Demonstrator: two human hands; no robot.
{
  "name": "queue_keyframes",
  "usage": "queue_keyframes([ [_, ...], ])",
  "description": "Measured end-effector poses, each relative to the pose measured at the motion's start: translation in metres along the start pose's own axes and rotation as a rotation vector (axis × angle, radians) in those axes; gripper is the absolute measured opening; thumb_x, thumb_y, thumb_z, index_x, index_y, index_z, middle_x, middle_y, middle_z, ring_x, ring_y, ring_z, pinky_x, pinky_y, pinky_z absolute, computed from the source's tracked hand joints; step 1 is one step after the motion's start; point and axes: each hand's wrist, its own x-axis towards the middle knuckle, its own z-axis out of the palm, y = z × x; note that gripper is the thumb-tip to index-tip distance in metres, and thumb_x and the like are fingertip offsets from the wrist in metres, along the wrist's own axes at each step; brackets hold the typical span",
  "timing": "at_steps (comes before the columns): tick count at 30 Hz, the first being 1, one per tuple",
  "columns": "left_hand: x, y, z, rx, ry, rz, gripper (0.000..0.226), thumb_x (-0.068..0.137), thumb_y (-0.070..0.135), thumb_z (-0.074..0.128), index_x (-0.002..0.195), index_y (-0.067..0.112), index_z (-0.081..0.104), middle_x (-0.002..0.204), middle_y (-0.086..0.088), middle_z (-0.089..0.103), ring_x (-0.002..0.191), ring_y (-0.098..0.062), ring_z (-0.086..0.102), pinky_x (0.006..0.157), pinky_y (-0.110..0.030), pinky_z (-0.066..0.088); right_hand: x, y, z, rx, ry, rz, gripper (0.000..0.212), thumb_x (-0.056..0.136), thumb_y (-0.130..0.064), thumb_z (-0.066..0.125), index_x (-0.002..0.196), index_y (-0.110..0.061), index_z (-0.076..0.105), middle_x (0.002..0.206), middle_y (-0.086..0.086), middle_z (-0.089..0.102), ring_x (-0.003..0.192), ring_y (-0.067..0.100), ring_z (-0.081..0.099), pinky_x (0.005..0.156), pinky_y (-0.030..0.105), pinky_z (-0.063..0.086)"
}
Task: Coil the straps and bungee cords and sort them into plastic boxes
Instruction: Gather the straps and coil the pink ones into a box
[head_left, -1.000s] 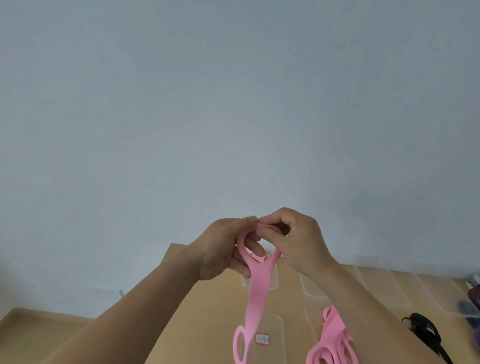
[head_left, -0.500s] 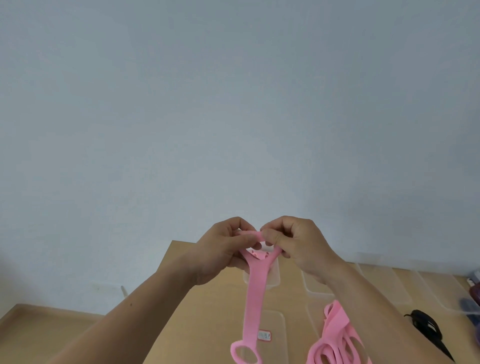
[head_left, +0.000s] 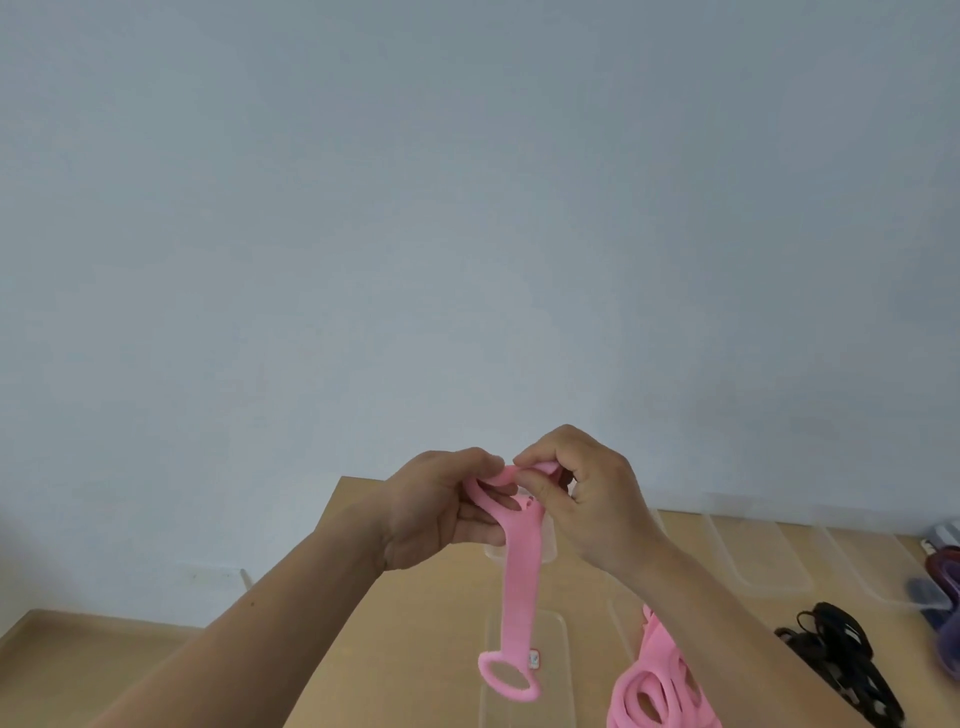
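A pink strap (head_left: 521, 577) hangs from both my hands, raised above the wooden table (head_left: 395, 623). My left hand (head_left: 436, 512) grips the folded top loop of the strap from the left. From the right, my right hand (head_left: 582, 499) pinches the same top loop between thumb and fingers. The strap's lower end is an oval ring (head_left: 509, 675) dangling over a clear plastic box (head_left: 558, 691). More pink straps (head_left: 657, 691) lie in a pile below my right forearm, partly hidden by it.
Several clear plastic boxes (head_left: 758, 551) line the table's back right by the pale wall. Black cords (head_left: 836, 660) lie at the right. Dark purple and blue straps (head_left: 943, 577) sit at the far right edge. The table's left edge runs diagonally, with floor beyond.
The strap has been drawn upward, so its lower ring hangs higher. My fingers have shifted on the top loop, folding it over a little more.
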Motion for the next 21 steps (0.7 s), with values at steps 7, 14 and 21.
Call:
queue_keyframes([
  [7,0.0034,-0.0037,0.0058,-0.038,0.031,0.015,0.022,0.090,0.002,0.056,0.102,-0.015,0.066,0.100,-0.026,0.068,0.091,-0.034,0.070,0.082,-0.039,0.061,-0.0054,0.0078,0.0007,-0.120,0.010,-0.099,0.013,0.083,-0.006,0.076,0.086,-0.018,0.073,0.081,-0.013,0.061,0.079,0.006,0.057,0.066,0.024,0.050],
  [14,0.0032,-0.0026,0.0075,0.139,0.158,0.190,0.012,0.084,-0.012,0.064,0.094,-0.006,0.062,0.082,-0.018,0.068,0.075,-0.028,0.071,0.070,-0.030,0.058,-0.0086,0.0084,-0.0012,0.238,-0.073,0.183,0.011,0.084,-0.037,0.067,0.094,-0.034,0.072,0.085,-0.012,0.065,0.078,0.010,0.063,0.070,0.027,0.054],
  [21,-0.0019,-0.0061,0.0070,0.466,0.299,0.364,0.009,0.082,0.005,0.071,0.088,0.012,0.069,0.080,-0.004,0.072,0.069,-0.015,0.071,0.059,-0.012,0.049,-0.0022,0.0028,0.0038,0.322,-0.041,0.342,0.022,0.074,-0.051,0.073,0.087,-0.034,0.069,0.079,-0.001,0.070,0.067,0.021,0.068,0.063,0.037,0.059],
])
